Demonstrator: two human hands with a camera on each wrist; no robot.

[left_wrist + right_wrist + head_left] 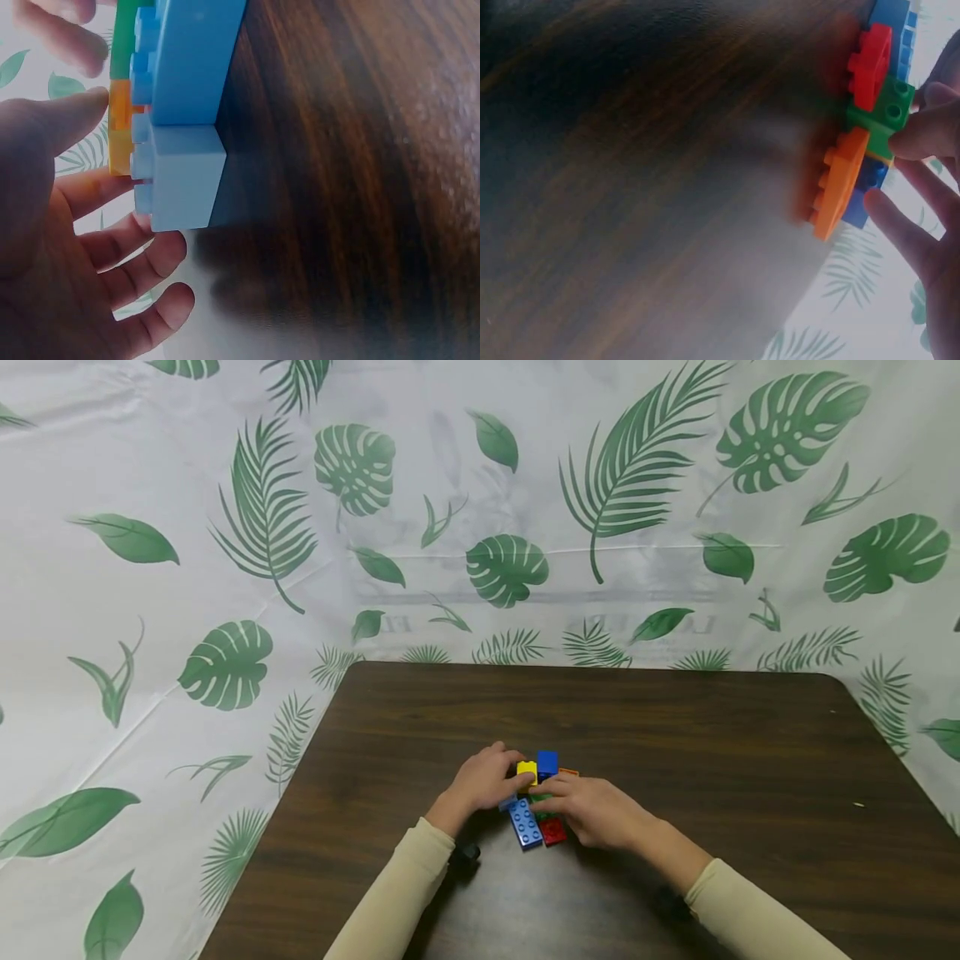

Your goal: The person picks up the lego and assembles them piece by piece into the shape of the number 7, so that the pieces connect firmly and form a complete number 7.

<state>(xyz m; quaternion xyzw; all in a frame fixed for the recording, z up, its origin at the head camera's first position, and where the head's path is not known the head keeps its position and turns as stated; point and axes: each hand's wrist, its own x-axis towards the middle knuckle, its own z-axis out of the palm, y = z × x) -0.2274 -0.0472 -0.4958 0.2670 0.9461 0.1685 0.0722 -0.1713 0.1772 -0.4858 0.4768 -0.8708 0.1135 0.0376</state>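
Note:
A cluster of toy building bricks sits on the brown table. My left hand [486, 779] pinches the yellow brick [527, 768], thumb at its near side and index finger behind; the other fingers spread beside the light blue bricks [187, 176]. From the other side, my right hand [596, 810] reaches over the cluster, its fairly straight fingers touching the green brick [885, 112] and the dark blue brick [859, 206]. A blue brick [525, 823] and a red brick [553, 832] lie at the near edge. The orange brick [841, 184] lies on its side beside the dark blue one.
The dark wood-grain table [750, 760] extends around the bricks on every side. Behind it hangs a white sheet [420, 468] printed with green leaves. A small black object [467, 853] shows under the left wrist.

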